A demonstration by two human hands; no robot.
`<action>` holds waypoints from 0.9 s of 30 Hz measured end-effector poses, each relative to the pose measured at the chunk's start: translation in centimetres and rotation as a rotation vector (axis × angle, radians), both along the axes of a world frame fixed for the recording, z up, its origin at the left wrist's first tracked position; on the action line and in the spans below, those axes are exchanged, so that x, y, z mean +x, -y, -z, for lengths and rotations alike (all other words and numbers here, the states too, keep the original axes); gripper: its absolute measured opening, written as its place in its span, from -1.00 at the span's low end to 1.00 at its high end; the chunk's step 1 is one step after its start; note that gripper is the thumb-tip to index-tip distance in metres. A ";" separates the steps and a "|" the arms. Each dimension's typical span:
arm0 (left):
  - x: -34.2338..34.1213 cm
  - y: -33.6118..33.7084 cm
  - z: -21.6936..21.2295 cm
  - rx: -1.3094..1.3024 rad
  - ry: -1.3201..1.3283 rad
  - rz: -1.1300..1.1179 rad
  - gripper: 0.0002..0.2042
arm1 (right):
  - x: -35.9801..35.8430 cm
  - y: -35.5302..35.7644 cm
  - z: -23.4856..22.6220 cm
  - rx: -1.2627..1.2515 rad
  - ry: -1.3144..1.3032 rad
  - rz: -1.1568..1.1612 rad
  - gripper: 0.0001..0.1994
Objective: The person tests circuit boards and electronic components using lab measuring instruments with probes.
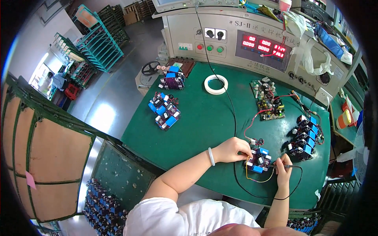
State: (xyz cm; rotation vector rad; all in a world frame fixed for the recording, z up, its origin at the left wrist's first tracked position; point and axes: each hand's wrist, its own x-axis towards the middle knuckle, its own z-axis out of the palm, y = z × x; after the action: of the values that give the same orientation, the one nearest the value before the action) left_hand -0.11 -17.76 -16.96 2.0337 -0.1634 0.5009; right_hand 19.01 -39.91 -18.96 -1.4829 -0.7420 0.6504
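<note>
A small circuit board (260, 160) with blue block components lies near the front right of the green bench. My left hand (233, 150) is closed at its left edge, fingertips pinching the end of a thin yellow wire (252, 179). That wire loops below the board towards my right hand (283, 169). Closed fingers of my right hand grip a dark test probe (289, 166) at the board's right side; its tip is too small to make out. A black cable (235, 118) loops from the probe across the bench and up to the equipment above.
A larger circuit board (269, 100) joins the small one by red wires. Stacked blue-block boards stand at right (306, 137) and far left (164, 111). A white tape roll (215, 84) lies near the grey test console (220, 39), whose displays glow red.
</note>
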 end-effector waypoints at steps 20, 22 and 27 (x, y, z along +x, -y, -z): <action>-0.1 0.4 -0.3 -0.031 -0.067 -0.018 -0.87 | -1.5 0.2 -1.2 0.060 -0.032 0.066 -0.73; -0.3 0.0 -0.4 -0.004 -0.046 -0.034 -0.88 | -2.7 -0.7 -2.3 0.058 0.067 -0.014 -0.78; -0.4 -0.2 -1.4 0.034 -0.004 -0.073 -0.89 | -3.6 -3.7 -5.1 -0.022 0.110 -0.130 -0.83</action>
State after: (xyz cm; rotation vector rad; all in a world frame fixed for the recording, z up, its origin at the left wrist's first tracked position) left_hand -0.47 -17.59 -15.56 2.0798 -0.0962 0.5424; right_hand 15.40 -36.24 -13.89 -1.5093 -0.9242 0.6808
